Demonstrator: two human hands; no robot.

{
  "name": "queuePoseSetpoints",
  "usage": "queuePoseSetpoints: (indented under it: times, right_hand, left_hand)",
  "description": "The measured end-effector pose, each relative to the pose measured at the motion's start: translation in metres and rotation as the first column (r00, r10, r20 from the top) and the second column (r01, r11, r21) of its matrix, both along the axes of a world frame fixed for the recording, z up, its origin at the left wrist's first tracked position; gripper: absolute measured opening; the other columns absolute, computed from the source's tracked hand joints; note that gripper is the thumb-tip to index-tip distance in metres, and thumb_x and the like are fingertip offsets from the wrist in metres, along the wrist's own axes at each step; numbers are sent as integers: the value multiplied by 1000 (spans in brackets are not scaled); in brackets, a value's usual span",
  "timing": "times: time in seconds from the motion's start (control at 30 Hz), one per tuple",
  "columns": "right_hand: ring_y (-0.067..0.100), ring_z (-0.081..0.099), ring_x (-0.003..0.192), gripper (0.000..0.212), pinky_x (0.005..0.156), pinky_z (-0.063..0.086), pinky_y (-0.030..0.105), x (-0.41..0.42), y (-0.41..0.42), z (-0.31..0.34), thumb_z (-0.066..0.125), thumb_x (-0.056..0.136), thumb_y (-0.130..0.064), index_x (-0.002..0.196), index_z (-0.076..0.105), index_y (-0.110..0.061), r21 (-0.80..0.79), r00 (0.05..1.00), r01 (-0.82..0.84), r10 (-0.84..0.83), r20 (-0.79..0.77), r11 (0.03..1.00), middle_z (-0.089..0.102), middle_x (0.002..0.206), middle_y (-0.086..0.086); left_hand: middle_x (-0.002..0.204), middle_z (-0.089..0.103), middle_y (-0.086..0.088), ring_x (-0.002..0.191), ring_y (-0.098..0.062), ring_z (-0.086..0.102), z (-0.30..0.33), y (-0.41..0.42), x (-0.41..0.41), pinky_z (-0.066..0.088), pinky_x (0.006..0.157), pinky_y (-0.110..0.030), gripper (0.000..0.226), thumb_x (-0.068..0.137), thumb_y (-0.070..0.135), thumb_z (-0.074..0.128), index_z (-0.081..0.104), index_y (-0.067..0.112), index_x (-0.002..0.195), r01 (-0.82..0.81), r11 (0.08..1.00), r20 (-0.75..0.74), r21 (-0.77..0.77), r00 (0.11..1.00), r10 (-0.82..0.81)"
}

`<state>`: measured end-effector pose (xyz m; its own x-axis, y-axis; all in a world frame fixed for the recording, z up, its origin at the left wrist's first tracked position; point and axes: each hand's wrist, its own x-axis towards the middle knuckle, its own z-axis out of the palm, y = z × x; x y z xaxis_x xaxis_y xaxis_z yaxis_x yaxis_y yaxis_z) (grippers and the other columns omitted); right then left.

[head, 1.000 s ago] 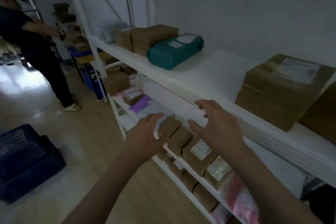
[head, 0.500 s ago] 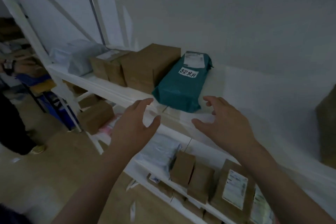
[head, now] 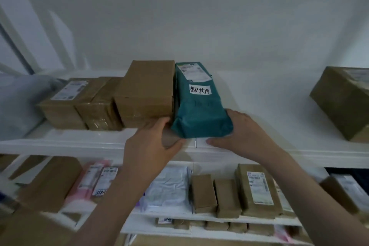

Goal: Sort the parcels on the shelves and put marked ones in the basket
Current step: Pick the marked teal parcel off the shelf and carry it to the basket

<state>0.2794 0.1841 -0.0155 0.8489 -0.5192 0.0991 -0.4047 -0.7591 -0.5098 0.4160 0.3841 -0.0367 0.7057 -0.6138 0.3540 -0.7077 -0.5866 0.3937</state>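
A teal bagged parcel with a white handwritten label lies on the upper white shelf, next to a tall brown box. My left hand grips the parcel's near left corner, thumb under its front edge. On the near right corner my right hand holds it, fingers along the side and thumb under the front. The basket is out of view.
More brown boxes and a grey bag sit to the left on the upper shelf, and a large box at the right. Lower shelves hold several small boxes, a white bag and pink bags.
Both hands rose from in front of the lower shelf to the upper shelf and closed on the near end of the teal parcel. My view turned to face the shelf.
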Motion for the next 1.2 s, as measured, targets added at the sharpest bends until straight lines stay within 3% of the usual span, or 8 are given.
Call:
queuePoseSetpoints:
  times: [0.23,0.43,0.53,0.67,0.83,1.0,1.1,1.2]
  right_hand:
    - [14,63,94,44,82,55,41,1,9,2,75,78,-50,111,57,-26,34,996,8,-10,83,999,66,104,-6]
    - [14,62,96,43,80,54,36,-2,13,4,75,82,-44,115,58,-21,57,992,-32,25,125,998,66,108,-3]
    - [9,60,90,45,72,52,29,-12,12,5,74,81,-50,111,55,-23,38,994,-38,34,105,999,63,104,-6]
    - [5,60,95,60,78,56,32,-32,8,4,71,74,-66,118,55,-29,34,998,-47,46,47,998,62,110,-15]
    - [4,56,107,71,87,51,29,-36,5,15,77,70,-62,130,50,-35,46,991,-129,127,46,991,58,121,-18]
    - [11,63,101,49,87,54,39,-17,4,18,83,74,-38,117,59,-30,138,971,-232,222,87,963,66,112,-7]
    - [16,63,99,48,83,54,37,-11,0,11,82,73,-37,114,60,-26,69,977,-201,194,90,977,65,107,-4]
    - [16,55,105,72,89,51,38,-11,2,3,77,64,-55,126,53,-27,-99,984,-144,153,90,985,60,112,-5]
  left_hand:
    - [92,63,14,88,-14,58,2,-10,-1,34,59,-31,42,82,70,62,55,36,106,103,995,0,-1,995,-103]
    - [96,68,13,85,-14,62,6,-32,-6,37,58,-29,45,84,60,69,58,31,116,157,984,-70,-89,984,-163]
    - [96,70,10,81,-12,62,4,-31,-16,38,57,-28,51,83,60,70,57,30,123,157,984,-44,-79,986,-161]
    - [82,60,13,73,-7,51,0,-16,-35,36,52,-24,50,78,70,64,56,33,111,101,994,7,-48,995,-101]
    - [97,67,17,86,-5,61,17,-14,-38,50,67,-28,60,71,70,74,55,38,118,144,989,-95,35,986,-140]
    - [106,69,17,90,-6,66,24,-39,-21,58,78,-33,82,57,74,75,52,43,129,224,966,-209,126,958,-195]
    - [105,69,15,90,-9,67,20,-45,-21,57,75,-30,80,62,65,81,51,37,131,221,972,-185,77,961,-204]
    - [97,63,21,89,-8,65,13,-46,-29,50,68,-22,70,68,49,85,54,31,128,237,970,-108,-61,964,-242]
